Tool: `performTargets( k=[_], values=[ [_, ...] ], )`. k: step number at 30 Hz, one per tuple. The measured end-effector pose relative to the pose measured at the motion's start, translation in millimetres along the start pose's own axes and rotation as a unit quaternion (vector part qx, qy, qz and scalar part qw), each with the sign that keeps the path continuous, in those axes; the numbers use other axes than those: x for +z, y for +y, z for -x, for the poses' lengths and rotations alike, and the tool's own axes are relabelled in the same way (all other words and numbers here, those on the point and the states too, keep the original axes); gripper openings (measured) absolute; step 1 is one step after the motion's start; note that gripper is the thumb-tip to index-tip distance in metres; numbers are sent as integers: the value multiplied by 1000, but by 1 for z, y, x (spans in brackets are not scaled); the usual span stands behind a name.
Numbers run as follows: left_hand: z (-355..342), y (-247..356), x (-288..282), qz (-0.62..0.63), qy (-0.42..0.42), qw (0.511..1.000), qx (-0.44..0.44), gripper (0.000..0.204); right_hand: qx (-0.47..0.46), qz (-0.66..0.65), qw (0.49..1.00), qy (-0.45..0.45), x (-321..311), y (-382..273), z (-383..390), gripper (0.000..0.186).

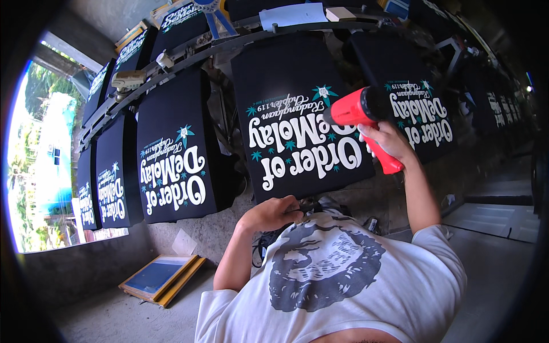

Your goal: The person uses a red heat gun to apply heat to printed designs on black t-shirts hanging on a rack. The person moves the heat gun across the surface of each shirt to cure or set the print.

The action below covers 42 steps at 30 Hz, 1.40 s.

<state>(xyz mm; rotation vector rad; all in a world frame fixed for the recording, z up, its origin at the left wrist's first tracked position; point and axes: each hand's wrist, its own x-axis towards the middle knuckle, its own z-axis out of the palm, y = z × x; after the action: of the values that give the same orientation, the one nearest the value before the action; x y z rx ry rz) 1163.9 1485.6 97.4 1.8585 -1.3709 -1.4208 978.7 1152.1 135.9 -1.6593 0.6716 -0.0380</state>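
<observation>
Around the handle of a red blower [354, 108], the fingers of the right hand [388, 140] are wrapped. Left of them lies a black shirt [294, 114], its long side running away from the person, the blower over its right part. The left hand [277, 212], fingers bent, is nearest its bottom edge; I can't tell if it grips anything. Big white letters [311, 163], upside down, and green leaves [290, 144] fill the near half. Other black shirts [171, 108] match.

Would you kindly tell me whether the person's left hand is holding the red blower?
No, the right hand holds the red blower, and the left hand is well apart from it.
</observation>
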Motion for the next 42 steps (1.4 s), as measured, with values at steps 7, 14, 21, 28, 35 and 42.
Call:
performTargets(
  k=[7, 14, 21, 28, 35, 42],
  values=[
    [11, -8, 7, 2, 20, 1000, 11, 40, 42, -25, 995, -84, 6, -3, 37, 42],
    [17, -4, 8, -8, 23, 1000, -2, 40, 24, -33, 998, 54, 5, 20, 36, 40],
    [20, -3, 11, -24, 44, 999, 9, 39, 4, -31, 998, -58, 27, 2, 19, 39],
    [31, -9, 16, -9, 70, 997, -26, 41, -41, -15, 991, -129, 47, -9, -13, 39],
    [41, 2, 10, -9, 65, 995, -77, 38, -77, 30, 996, 28, 39, -21, -91, 36],
    [48, -6, 11, -7, 89, 993, -72, 36, -80, -55, 995, -26, 47, -40, -122, 41]
  ],
)
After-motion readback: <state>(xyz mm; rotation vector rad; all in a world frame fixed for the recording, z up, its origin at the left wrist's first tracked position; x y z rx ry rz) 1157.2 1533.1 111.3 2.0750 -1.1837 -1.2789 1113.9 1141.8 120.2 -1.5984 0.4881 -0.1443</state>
